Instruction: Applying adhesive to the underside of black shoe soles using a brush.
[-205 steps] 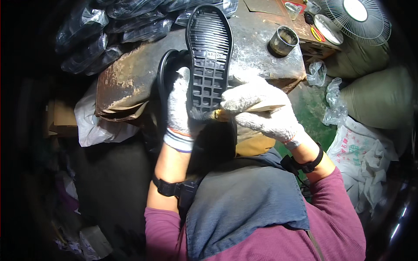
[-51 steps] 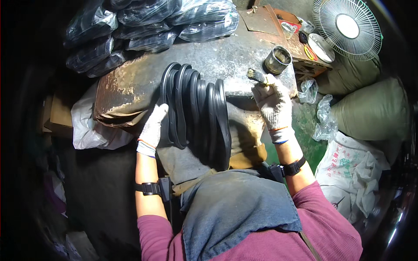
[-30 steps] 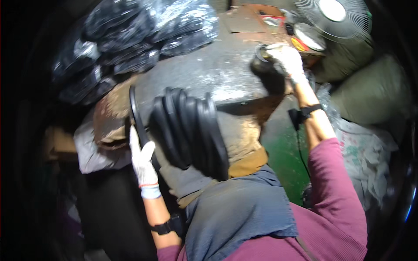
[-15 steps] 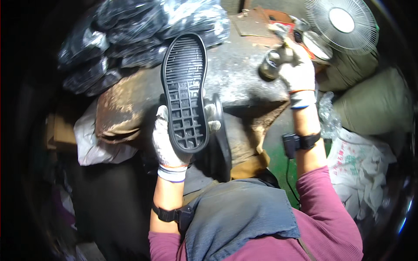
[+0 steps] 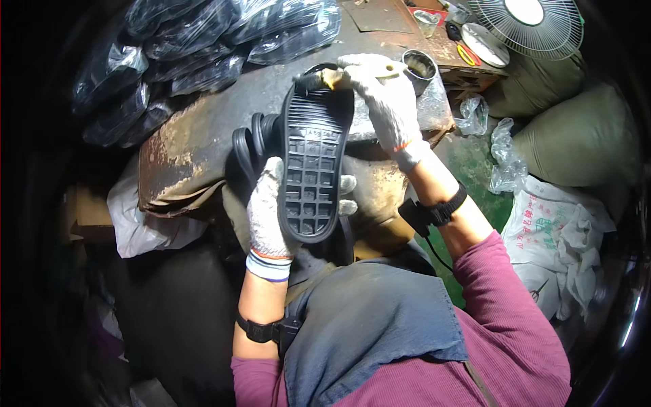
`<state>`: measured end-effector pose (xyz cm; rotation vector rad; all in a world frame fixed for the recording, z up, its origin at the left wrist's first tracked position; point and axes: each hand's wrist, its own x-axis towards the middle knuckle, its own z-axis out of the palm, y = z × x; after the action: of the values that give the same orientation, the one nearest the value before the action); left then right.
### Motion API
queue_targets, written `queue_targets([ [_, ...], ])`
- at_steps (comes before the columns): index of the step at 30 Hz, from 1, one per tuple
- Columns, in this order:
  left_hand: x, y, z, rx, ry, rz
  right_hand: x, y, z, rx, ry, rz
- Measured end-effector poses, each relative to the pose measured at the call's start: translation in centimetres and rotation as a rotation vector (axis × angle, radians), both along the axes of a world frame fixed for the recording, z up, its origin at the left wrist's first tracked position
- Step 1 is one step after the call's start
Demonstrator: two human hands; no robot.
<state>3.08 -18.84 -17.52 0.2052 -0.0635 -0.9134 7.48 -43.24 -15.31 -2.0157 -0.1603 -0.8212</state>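
Sole: black shoe sole (image 5: 310,169) was held tread-up over the rusty workbench (image 5: 190,142), long axis running away from the person, toe at the far end.
Left hand: left hand (image 5: 266,210) clamped on the heel end.
Right hand: right hand (image 5: 383,102) closed on a brush (image 5: 319,80) at the toe.
Packages: black plastic-wrapped bundles (image 5: 203,41) far left; white printed sack (image 5: 556,237) at right.

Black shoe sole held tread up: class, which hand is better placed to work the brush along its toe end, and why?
Probably the right hand: it grips the brush at the toe of the black shoe sole. The left hand is busy, its fingers wrapped around the heel.
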Motion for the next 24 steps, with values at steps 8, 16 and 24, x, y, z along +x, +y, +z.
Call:
queue_targets([
  [8, 0.5, 0.3, -2.1, 0.077, 0.088, 0.125, -6.9, 5.3, 1.2, 0.444, 0.308, 0.375],
  [16, 3.7, 2.0, -0.3, 0.221, -0.119, 0.187, -11.1, 3.8, 1.2, 0.404, 0.443, 0.542],
  [24, 2.2, 3.9, 0.2, 0.664, -0.497, 0.367, -8.9, 2.2, 4.1, 0.407, 0.385, 0.315],
])
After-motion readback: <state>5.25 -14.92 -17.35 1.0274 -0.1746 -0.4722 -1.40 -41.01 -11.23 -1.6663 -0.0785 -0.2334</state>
